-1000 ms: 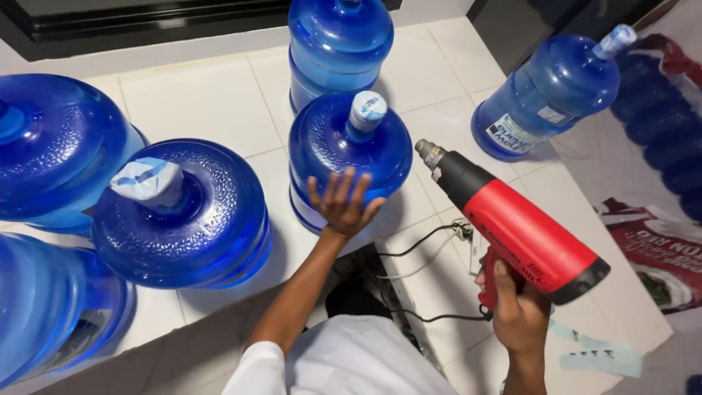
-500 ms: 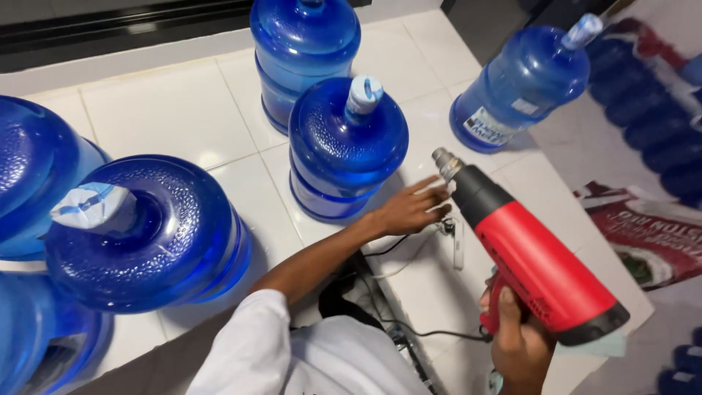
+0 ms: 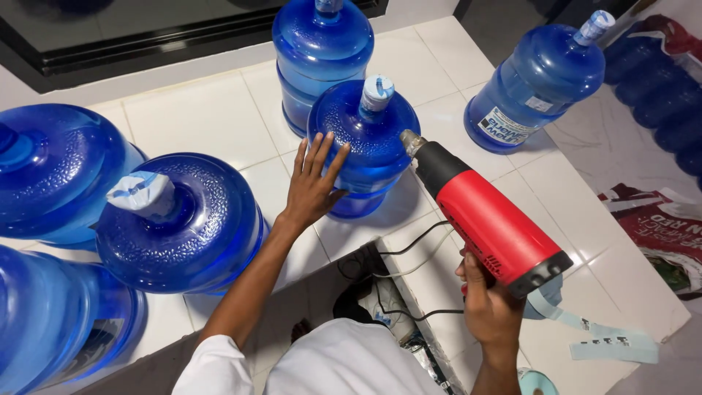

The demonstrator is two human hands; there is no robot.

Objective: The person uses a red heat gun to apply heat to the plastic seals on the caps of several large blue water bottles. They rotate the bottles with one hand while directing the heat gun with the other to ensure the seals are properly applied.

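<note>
One hand, left hand (image 3: 313, 186), moved onto water jug (image 3: 363, 143).

Single head cam, steep downward view, close over both hands and blue water jugs (image 3: 363, 143) on tiled floor (image 3: 197, 117).

The water bottle (image 3: 363, 139) under the left hand (image 3: 313, 183) is glossy translucent blue plastic, its shoulder pebbled and rough, its neck wrapped in a pale matt plastic seal (image 3: 377, 91). The heat gun (image 3: 486, 212) in the right hand (image 3: 490, 311) has a smooth red and black plastic body with a dull metal nozzle. The surface (image 3: 197, 117) is glossy white tile. Pale paper-like label strips (image 3: 596, 336) lie near right.
</note>
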